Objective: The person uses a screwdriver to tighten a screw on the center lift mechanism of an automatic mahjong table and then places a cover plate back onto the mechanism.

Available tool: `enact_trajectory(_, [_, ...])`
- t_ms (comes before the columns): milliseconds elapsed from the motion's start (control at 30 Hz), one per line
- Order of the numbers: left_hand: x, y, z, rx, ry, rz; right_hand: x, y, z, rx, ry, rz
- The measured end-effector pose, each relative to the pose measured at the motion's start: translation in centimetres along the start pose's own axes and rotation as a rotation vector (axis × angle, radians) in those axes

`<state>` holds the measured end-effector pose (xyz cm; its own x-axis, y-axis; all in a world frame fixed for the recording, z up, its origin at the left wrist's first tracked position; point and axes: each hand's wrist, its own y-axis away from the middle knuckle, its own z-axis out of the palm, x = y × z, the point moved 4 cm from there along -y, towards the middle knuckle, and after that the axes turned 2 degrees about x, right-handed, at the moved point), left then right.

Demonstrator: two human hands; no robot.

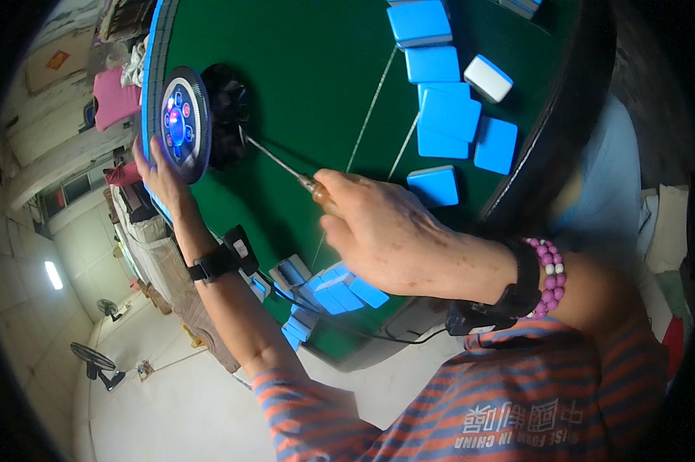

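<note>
My right hand (386,231) grips a screwdriver by its amber handle (319,192). Its thin metal shaft (274,155) points left and up, and the tip meets the dark underside (226,123) of a round control panel. This panel (176,127), with lit buttons in a ring, stands tilted on its edge above the green table top (301,85). My left hand (165,177) holds the panel by its lower rim, fingers behind it and partly hidden. Exactly where the screwdriver tip sits is too dark to make out.
Several blue-backed mahjong tiles (443,115) lie along the right of the table, one white side up (488,78). More tiles (336,289) lie near the front corner. A black cable (370,333) runs between my wrist devices. A fan (97,362) stands at lower left.
</note>
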<state>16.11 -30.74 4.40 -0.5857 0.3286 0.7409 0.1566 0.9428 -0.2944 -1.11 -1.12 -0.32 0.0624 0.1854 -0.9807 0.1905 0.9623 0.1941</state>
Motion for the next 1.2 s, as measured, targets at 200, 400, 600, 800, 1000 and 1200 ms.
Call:
enact_trajectory(200, [2.4,-1.9,4.6,-0.327,-0.672,0.33,-1.9,0.6,-0.5,-0.023,0.244,-0.051])
enact_trajectory(400, [3.1,-0.5,5.7,-0.218,-0.774,0.384,-2.6,0.7,-0.6,0.044,0.862,-0.295])
enact_trajectory(600, [3.6,-0.8,6.4,-0.182,-0.788,0.219,-5.6,-1.2,-4.8,0.002,0.813,-0.364])
enact_trajectory(800, [3.4,-0.9,2.6,0.06,-0.39,0.259,-11.5,-11.3,-6.9,-0.047,0.704,-0.506])
enact_trajectory(1000, [-7.5,0.5,-4.0,0.248,0.087,-0.579,-13.3,-26.8,0.7,-0.107,0.543,-0.19])
enact_trajectory(1200, [-4.9,4.3,0.5,0.291,0.752,-1.104,-6.6,-31.6,5.6,-0.314,0.052,0.336])
